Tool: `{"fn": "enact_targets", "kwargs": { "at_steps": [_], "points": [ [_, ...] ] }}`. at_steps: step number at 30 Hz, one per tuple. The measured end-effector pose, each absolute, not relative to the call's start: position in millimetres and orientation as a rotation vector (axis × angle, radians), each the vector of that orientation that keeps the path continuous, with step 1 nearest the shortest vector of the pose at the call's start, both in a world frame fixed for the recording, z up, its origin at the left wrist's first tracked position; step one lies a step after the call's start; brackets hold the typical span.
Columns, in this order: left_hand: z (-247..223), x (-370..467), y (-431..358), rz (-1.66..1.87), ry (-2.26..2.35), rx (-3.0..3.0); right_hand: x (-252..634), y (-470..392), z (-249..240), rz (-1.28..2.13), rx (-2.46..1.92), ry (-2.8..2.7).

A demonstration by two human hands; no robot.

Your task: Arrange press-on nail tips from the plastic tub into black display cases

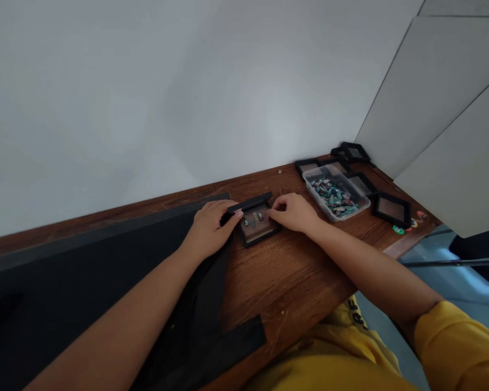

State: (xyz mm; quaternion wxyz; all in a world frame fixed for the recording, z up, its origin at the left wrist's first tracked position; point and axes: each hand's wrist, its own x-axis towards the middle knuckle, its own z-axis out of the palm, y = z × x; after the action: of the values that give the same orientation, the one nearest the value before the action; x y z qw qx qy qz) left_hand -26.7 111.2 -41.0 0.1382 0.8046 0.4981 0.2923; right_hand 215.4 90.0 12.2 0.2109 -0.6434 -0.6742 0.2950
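While a small black case (261, 238) is kept open on the brown desk (289, 271), its back left corner is held by the left hand (212, 228). The left thumb is laid at the side of the case, and the left fingers are bent behind it, by the raised, tilted lid (250, 203). The right side of the case is reached by the right hand (293, 212). The tips of its thumb and finger are brought close together there, but it cannot be told if a tiny thing is pinched in that grip or if only the rim is touched. A few little shiny pieces (253, 220) are spread in the case, on a brown-grey bottom.

To the right of the right hand, a clear tub (336, 195) is seen, filled with many small pieces (334, 196), mostly green, with some pink and white. Flat black frames (392, 209) are set behind the tub and to its right, and some are piled at the far corner. Small green, red and orange bits (398, 230) are seen by the nearest frame. The left part of the desk is covered by a black sheet (85, 282). A pale wall (187, 98) is seen behind, and the right arm is partly covered by a yellow sleeve (460, 342).
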Motion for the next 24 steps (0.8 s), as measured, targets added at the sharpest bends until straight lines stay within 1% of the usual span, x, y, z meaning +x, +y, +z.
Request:
{"fn": "enact_targets", "kwargs": {
  "at_steps": [11, 24],
  "points": [
    [-41, -27, 112, 0.819, 1.455, 2.327, 222, 84, 11, 0.831, -1.580, -1.977],
    [-41, -26, 111, 0.854, 1.437, 2.326, 217, 77, 23, 0.732, -1.724, -2.141]
  ]
}}
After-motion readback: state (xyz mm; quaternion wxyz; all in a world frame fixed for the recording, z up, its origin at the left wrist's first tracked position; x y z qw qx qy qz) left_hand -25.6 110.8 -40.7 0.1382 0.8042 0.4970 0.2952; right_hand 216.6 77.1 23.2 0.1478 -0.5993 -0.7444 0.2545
